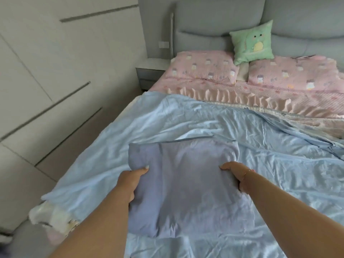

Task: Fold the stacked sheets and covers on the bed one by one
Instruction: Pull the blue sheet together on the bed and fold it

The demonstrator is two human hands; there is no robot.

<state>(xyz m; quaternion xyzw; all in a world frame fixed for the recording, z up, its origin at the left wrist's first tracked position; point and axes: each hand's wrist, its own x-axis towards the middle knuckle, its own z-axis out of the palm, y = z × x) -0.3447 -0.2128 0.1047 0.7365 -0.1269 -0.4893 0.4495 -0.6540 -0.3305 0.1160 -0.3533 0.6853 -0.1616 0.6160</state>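
Note:
A folded lavender-blue sheet (188, 187) lies in a thick rectangle in the middle of the bed. My left hand (130, 183) grips its left edge, thumb on top and fingers tucked under the fabric. My right hand (235, 176) grips the right edge the same way. Beneath it a light blue sheet (279, 164) is spread wide and wrinkled over most of the bed. A pink patterned cover with a ruffled satin edge (251, 101) shows beyond the light blue sheet.
Two pink pillows (202, 67) and a green cushion (253, 41) sit against the grey padded headboard (214, 19). A grey nightstand (149, 73) stands at the bed's left. White wardrobe doors (46, 71) line the left wall. A white frilled cloth (52, 216) hangs off the near left edge.

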